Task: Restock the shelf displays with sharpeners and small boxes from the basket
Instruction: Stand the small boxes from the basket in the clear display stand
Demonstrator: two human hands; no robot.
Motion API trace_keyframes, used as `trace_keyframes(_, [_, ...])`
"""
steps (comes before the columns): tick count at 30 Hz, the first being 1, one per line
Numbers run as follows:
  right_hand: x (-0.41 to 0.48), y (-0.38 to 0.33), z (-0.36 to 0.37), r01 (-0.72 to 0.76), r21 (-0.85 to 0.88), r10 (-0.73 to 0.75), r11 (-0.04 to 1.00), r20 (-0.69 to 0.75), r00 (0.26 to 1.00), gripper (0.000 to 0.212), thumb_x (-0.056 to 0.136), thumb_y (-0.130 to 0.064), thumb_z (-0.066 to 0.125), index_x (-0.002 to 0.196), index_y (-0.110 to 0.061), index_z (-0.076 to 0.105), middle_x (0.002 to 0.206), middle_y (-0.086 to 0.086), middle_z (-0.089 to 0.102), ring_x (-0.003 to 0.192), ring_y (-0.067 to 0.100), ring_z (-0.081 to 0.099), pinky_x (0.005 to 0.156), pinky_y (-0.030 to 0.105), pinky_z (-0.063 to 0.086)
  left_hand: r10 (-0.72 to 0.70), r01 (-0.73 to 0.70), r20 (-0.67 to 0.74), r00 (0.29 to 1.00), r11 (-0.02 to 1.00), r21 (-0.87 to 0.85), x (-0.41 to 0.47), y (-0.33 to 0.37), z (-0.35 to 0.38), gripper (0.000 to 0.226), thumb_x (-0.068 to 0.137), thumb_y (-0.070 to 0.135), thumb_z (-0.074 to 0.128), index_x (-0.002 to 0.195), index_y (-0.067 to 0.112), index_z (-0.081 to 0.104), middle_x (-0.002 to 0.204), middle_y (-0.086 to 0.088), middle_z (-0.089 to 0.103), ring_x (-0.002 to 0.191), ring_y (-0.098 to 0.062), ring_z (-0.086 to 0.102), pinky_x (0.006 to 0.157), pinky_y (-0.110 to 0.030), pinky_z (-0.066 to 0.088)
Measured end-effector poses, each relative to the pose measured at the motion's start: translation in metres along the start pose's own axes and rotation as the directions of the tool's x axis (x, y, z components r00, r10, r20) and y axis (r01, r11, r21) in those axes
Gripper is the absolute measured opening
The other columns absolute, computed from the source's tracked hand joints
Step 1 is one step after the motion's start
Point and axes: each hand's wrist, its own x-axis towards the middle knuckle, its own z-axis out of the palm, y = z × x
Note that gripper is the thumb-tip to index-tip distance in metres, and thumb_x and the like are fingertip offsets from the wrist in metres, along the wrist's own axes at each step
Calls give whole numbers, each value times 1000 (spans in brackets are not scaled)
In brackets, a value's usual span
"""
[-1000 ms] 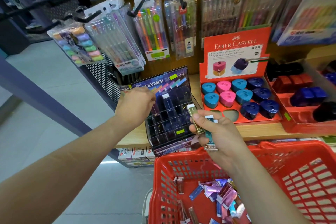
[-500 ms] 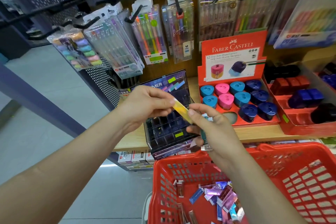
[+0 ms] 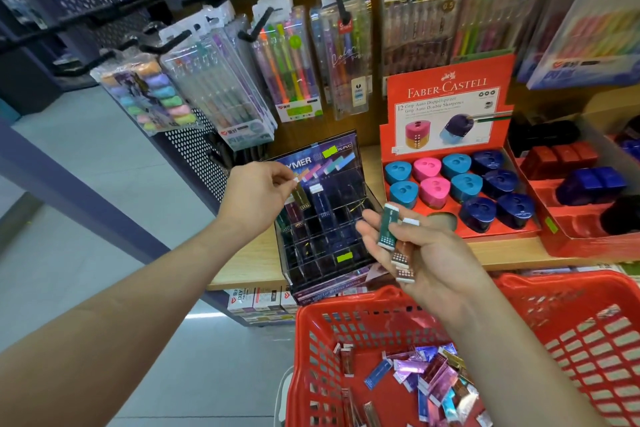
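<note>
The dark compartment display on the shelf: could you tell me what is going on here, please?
A person is restocking it. Their left hand pinches a small olive box over the upper slots of the dark compartment display. Their right hand holds a green box and a few others above the red basket, where more foil boxes lie loose.

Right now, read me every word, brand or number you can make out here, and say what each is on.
"FABER-CASTELL": header of the red sharpener display.
"12 Grip Auto Doppelspitzer", "Grip Auto Double Sharpener": same header.
"YMER" (start hidden by the left hand), "ON-PVC": top of the dark compartment display.
"0.5": hanging pen pack.
Neon pen pack and boxes under the shelf: print too blurred.
</note>
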Motion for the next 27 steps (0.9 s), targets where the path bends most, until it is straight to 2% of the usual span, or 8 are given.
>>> trace_keyframes(6, [-5, 0, 1, 6, -143, -19, 990, -89, 996, 26, 96, -9, 54, 121, -3, 58, 97, 11, 76, 73, 23, 74, 35, 15, 44, 48, -65, 98, 994, 983, 173, 3, -5, 12, 13, 90, 30, 62, 97, 25, 73, 84, 6, 72, 80, -15, 67, 78, -35, 56])
trace_keyframes(10, [-5, 0, 1, 26, -213, -53, 977, -121, 991, 20, 94, -14, 59, 113, -5, 61, 85, 8, 75, 69, 23, 74, 32, 14, 37, 166, -192, 113, 980, 938, 288, 3, 1, 19, 18, 93, 26, 59, 101, 18, 73, 99, -1, 69, 95, -22, 63, 79, -33, 51])
trace_keyframes(15, [-2, 0, 0, 59, -308, -95, 950, -102, 990, 11, 88, -17, 65, 84, -9, 60, 70, 5, 61, 48, 8, 59, 31, 13, 28, 202, -278, 206, 957, 838, 469, 5, 2, 26, 26, 97, 29, 49, 109, 14, 67, 108, -6, 62, 98, -26, 61, 78, -36, 49])
trace_keyframes(18, [0, 2, -2, 69, -337, -111, 939, -108, 988, 17, 84, -22, 69, 88, -10, 58, 73, 4, 61, 46, 6, 49, 32, 14, 26, 209, -291, 216, 954, 828, 480, 4, 2, 25, 21, 96, 27, 52, 108, 15, 63, 106, -5, 61, 97, -26, 61, 77, -36, 48])
trace_keyframes(21, [0, 1, -4, 61, -336, -105, 940, -114, 988, 18, 90, -21, 66, 98, -7, 58, 75, 5, 59, 48, 8, 47, 32, 15, 26, 165, -206, 147, 975, 918, 339, 2, 8, 19, 19, 93, 25, 58, 109, 19, 65, 100, 0, 65, 93, -21, 62, 78, -33, 49])
trace_keyframes(23, [0, 1, -3, 58, -309, -90, 949, -91, 992, 14, 93, -13, 61, 101, -2, 61, 80, 7, 61, 53, 11, 49, 33, 16, 27, 35, -38, 113, 993, 999, 19, -5, 22, 10, 15, 92, 24, 61, 101, 18, 71, 89, 6, 69, 80, -12, 64, 75, -30, 53])
trace_keyframes(25, [-1, 1, -2, 63, -315, -82, 947, -50, 995, 15, 95, -8, 57, 105, 0, 65, 84, 7, 64, 56, 11, 51, 33, 15, 29, -119, 237, 307, 944, 893, -383, -14, 40, 1, 17, 93, 24, 60, 95, 12, 73, 81, -1, 72, 63, -9, 61, 62, -25, 54])
trace_keyframes(27, [-1, 1, 0, 92, -361, -109, 928, -25, 994, 14, 95, -6, 56, 101, -2, 68, 81, 5, 64, 57, 9, 51, 35, 14, 30, -108, 430, 536, 837, 736, -523, -25, 55, -4, 25, 94, 28, 59, 93, 8, 73, 77, -8, 71, 58, -10, 59, 57, -22, 53])
